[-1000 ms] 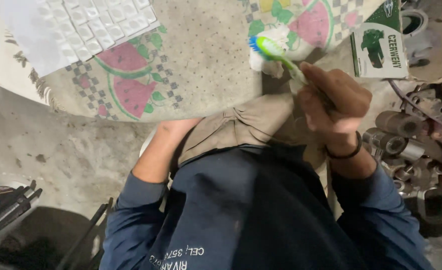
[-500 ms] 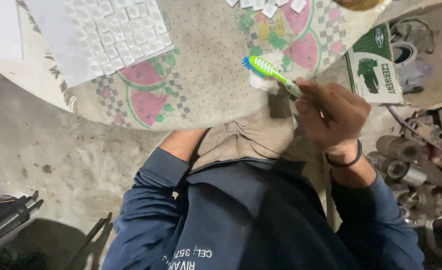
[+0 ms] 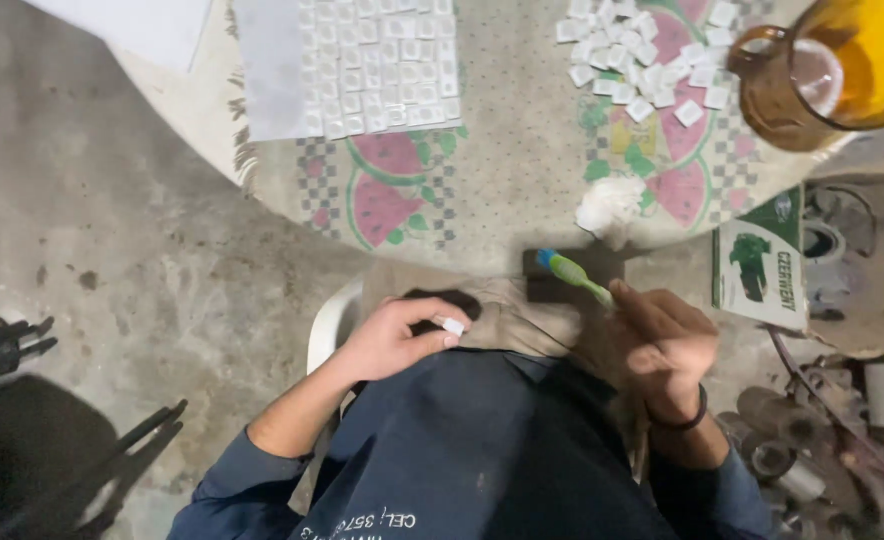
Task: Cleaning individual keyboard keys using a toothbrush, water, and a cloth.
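Left hand: the person's left hand point(image 3: 399, 340) sits over the lap at about 9 o'clock from the body's middle, thumb and forefinger pinched on a small white square tile piece point(image 3: 451, 325).
Right hand: the right hand point(image 3: 662, 345), black band on the wrist, is at roughly 3 o'clock from the left one, fingers wrapped round the handle of a green and blue plastic toothbrush point(image 3: 574, 274); the bristle end points up toward 10 o'clock.
Under the brush: a dark flat rectangular block point(image 3: 552, 285) lies just beneath the brush head, on the beige cloth point(image 3: 507, 320) over the knees.
Table edge: a crumpled white rag point(image 3: 610, 205) sits at 12 o'clock from the brush, on the watermelon-patterned tablecloth point(image 3: 502, 190).
Loose tiles: a scattered heap of small white tiles point(image 3: 642, 60) is at 1 o'clock, well apart from the hands.
Sheet: a white mesh sheet of set tiles point(image 3: 377, 65) lies at 11 o'clock.
Jug: an amber glass jug point(image 3: 822, 70) stands at 2 o'clock.
Box: a green and white carton point(image 3: 760, 270) stands near the right hand.
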